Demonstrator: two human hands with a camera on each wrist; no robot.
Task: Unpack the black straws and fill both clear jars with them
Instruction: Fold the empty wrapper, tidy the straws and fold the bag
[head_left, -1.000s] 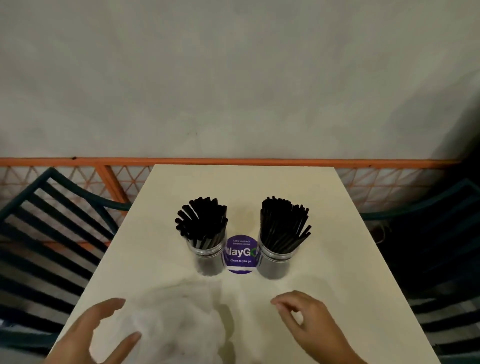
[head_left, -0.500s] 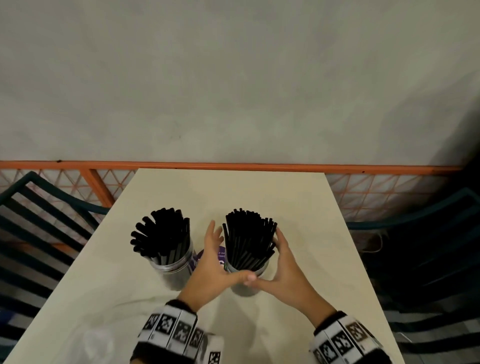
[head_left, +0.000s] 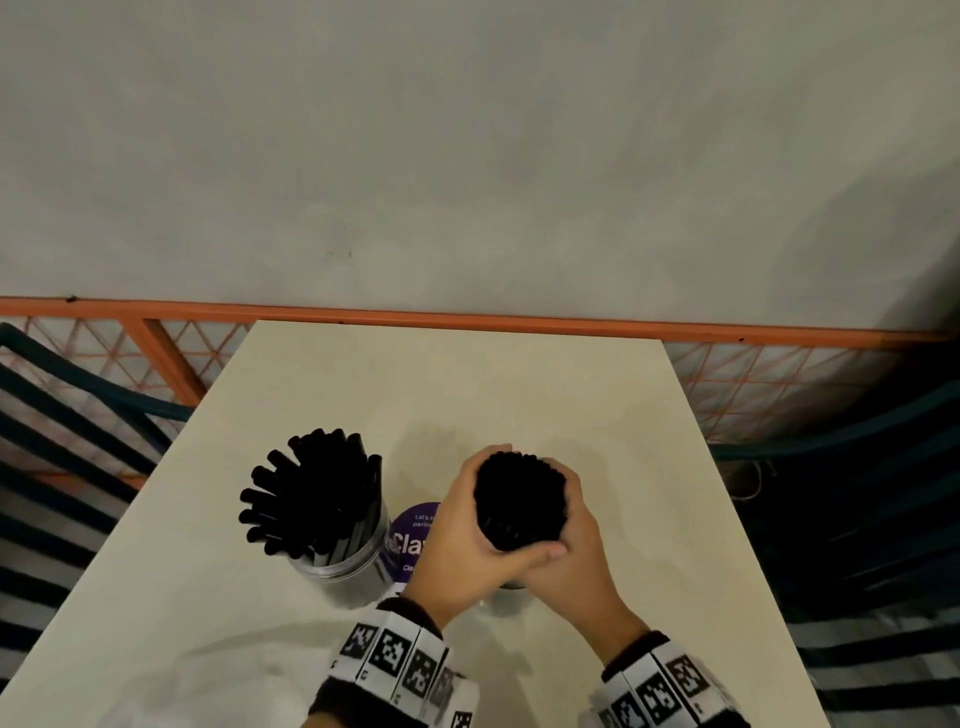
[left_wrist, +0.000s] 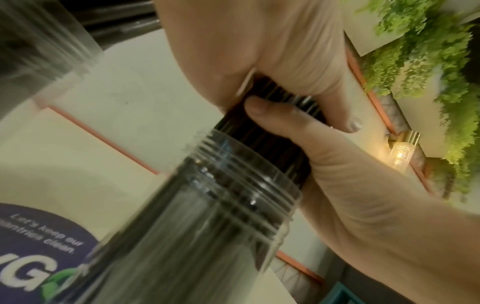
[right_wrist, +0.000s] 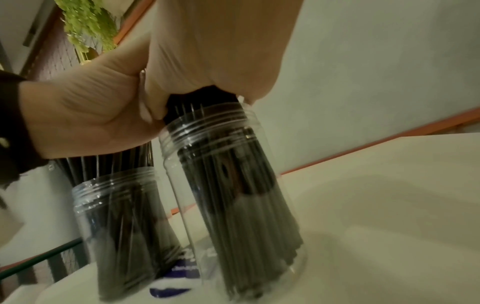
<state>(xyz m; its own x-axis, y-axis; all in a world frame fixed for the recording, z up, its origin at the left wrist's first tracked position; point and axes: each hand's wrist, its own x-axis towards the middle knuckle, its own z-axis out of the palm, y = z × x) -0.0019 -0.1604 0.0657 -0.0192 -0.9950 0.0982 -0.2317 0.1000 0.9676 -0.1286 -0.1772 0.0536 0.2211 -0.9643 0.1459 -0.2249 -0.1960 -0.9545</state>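
Two clear jars stand on the cream table (head_left: 519, 384), both packed with black straws. The left jar (head_left: 345, 569) (right_wrist: 116, 216) has its straws (head_left: 317, 493) fanned out, and no hand touches it. The right jar (right_wrist: 233, 195) (left_wrist: 221, 216) is mostly hidden under my hands in the head view. My left hand (head_left: 467, 535) (left_wrist: 259, 51) and right hand (head_left: 576, 540) (right_wrist: 221, 51) wrap round the right jar's straw bundle (head_left: 519, 499) (left_wrist: 272, 144) just above the rim, squeezing it together, thumbs meeting at the front.
A purple round sticker (head_left: 413, 535) lies on the table between the jars. Crumpled clear plastic wrapping (head_left: 182, 686) lies at the near left. Dark slatted chairs (head_left: 67, 415) flank the table on both sides. An orange rail (head_left: 467, 314) and a grey wall run behind it.
A second ago both hands lay open near the table's front edge. They then reached the right jar with straight fingers beside its straws, and now curl tight round the bundle.
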